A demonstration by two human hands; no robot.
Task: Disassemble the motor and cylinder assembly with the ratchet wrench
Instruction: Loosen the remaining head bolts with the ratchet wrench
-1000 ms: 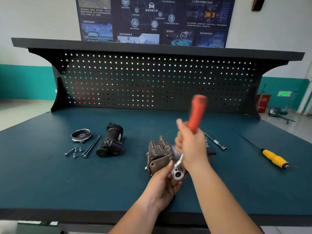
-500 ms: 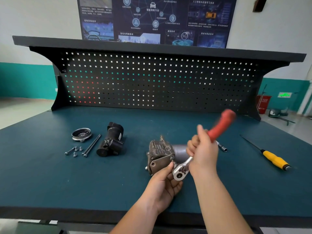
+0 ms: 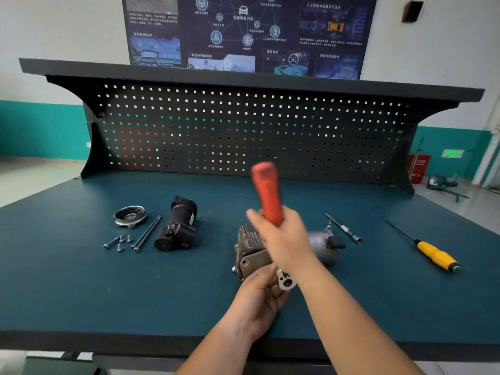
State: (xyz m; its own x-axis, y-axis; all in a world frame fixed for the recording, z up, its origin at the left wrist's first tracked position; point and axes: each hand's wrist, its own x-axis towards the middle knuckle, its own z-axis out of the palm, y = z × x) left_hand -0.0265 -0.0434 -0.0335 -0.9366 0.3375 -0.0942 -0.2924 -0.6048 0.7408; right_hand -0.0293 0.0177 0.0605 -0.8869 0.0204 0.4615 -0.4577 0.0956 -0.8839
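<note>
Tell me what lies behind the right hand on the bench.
The motor assembly: its brown housing shows left of the right hand, its grey cylinder on the right. Its middle part is covered by the hand.

Head view; forward-down over workbench

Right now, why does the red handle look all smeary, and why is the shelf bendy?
Head view: the red handle of the ratchet wrench and the right hand gripping it are smeared by motion blur. Head view: the yellow screwdriver and loose bolts look sharp. Head view: the wide-angle lens bows the shelf down toward the frame's corners.
</note>
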